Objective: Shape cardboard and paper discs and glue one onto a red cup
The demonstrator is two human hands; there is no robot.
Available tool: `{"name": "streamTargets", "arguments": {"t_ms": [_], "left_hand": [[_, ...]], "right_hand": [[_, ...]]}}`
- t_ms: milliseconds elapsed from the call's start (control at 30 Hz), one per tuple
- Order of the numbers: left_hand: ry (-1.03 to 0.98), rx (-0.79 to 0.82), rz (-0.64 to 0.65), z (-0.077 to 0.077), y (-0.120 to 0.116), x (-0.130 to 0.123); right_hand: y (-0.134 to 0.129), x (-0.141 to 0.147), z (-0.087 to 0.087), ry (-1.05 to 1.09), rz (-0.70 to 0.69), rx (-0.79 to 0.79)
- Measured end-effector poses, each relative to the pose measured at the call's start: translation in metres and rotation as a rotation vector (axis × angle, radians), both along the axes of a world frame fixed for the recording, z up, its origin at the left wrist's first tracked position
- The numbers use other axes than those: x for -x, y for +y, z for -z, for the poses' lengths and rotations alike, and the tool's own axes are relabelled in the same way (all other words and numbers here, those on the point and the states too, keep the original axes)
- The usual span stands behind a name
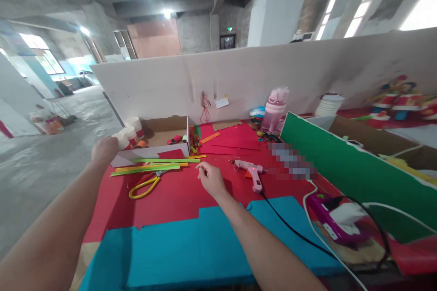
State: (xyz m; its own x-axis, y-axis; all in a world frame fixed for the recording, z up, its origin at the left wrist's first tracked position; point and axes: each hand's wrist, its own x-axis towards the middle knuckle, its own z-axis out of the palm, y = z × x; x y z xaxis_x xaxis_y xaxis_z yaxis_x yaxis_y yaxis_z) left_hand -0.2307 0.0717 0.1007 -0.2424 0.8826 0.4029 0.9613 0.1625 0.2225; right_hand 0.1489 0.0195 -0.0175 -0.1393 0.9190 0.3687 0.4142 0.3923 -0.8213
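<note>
At the left end of a cardboard box (pixel 153 153), my left hand (pixel 105 149) is closed on a white-and-red paper cup (pixel 122 141); its fingertips are partly hidden. More white cups (pixel 134 126) stand beside it. My right hand (pixel 210 178) hovers over the red sheet (pixel 177 200), its fingers loosely bent and apart, with nothing visible in them. Green and yellow paper strips (pixel 160 166) lie between the hands, along the box front. Yellow-handled scissors (pixel 145 188) rest just below them. Right of my right hand lies a pink hot glue gun (pixel 251 173) with a small red light.
A purple power strip (pixel 336 220) with cables sits at the right, near a green-sided box (pixel 341 168). A pink bottle (pixel 275 109) stands at the back by the white partition (pixel 235 72). A blue sheet (pixel 177 250) covers the table's front.
</note>
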Motion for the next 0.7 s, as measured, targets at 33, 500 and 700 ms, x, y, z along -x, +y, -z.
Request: {"name": "streamTargets", "arguments": {"t_ms": [33, 500, 700], "left_hand": [[0.07, 0.023, -0.029, -0.002, -0.001, 0.001], [0.487, 0.179, -0.082, -0.024, -0.012, -0.01], [0.367, -0.218, -0.19, -0.04, -0.022, -0.022]], "right_hand": [[0.0, 0.0, 0.0, -0.002, 0.002, -0.002], [0.001, 0.0, 0.002, 0.012, -0.016, 0.01], [0.002, 0.001, 0.004, 0.022, -0.012, -0.004]]}}
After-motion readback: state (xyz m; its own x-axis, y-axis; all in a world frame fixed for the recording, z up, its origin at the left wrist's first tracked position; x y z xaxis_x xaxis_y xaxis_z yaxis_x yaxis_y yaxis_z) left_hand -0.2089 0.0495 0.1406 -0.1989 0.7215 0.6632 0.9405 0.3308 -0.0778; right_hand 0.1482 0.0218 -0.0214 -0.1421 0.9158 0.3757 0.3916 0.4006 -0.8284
